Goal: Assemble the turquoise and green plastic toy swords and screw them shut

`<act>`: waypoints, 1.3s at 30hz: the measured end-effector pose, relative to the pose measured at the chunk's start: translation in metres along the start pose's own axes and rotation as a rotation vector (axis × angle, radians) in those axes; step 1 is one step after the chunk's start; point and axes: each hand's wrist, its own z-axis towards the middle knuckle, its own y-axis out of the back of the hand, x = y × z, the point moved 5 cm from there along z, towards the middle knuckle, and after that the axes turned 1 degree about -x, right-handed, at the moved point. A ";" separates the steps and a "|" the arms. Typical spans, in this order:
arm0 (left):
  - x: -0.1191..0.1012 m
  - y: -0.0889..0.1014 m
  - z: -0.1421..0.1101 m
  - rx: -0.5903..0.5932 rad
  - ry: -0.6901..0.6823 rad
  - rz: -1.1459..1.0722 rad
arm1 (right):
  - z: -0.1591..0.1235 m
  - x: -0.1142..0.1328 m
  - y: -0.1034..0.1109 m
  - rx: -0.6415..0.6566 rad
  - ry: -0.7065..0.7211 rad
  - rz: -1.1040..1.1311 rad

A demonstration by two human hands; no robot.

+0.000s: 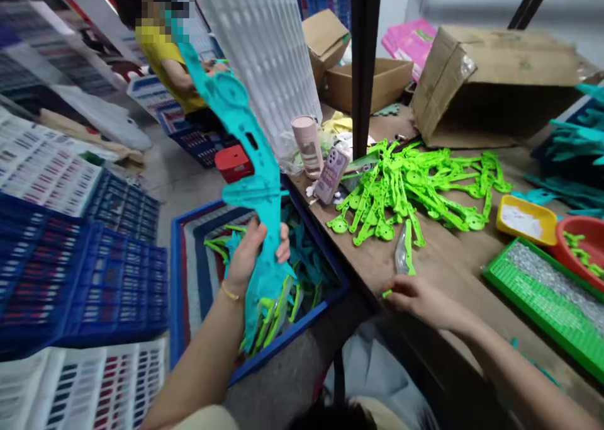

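My left hand [248, 257] is wrapped round a long teal moulded plastic piece [264, 197], held upright and tilted over a blue crate [287, 339]. The teal piece has a round disc shape near its top and a crossbar lower down. Inside the crate lie more teal pieces and several lime-green parts [268, 320]. At the table's near edge, the fingers of my right hand [419, 299] pinch a small lime-green part [387, 293], mostly hidden by them. Just beyond those fingers, a lime-green strip with a clear plastic blade [403, 250] lies on the table.
A heap of lime-green parts [406, 184] covers the table's middle. A phone [331, 175] and pink tumbler [307, 145] stand by a black post [365, 65]. Right are a yellow tray [542, 236], green basket [533, 304] and red bowl [569, 228]. A person [172, 71] works beyond.
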 end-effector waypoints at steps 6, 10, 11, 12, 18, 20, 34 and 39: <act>0.037 0.048 -0.037 -0.186 0.010 -0.073 | 0.032 0.082 0.025 -0.013 0.150 -0.164; 0.048 0.059 -0.054 -0.292 0.032 -0.174 | 0.062 0.146 0.011 0.103 0.299 -0.250; 0.050 0.060 -0.059 -0.312 0.028 -0.193 | 0.077 0.160 0.003 0.140 0.324 -0.268; 0.051 0.059 -0.063 -0.325 0.023 -0.209 | 0.095 0.175 -0.005 0.165 0.342 -0.280; 0.057 0.046 -0.080 -0.349 0.025 -0.216 | 0.198 0.239 -0.006 -0.273 0.389 -0.166; 0.063 0.035 -0.080 -0.321 0.068 -0.184 | 0.194 0.221 -0.013 -0.292 0.396 -0.117; 0.019 -0.102 0.074 0.251 -0.038 -0.041 | 0.048 0.064 0.002 -0.429 0.298 0.793; 0.038 -0.196 0.102 0.254 0.069 -0.123 | 0.004 0.048 0.071 -0.312 0.234 0.615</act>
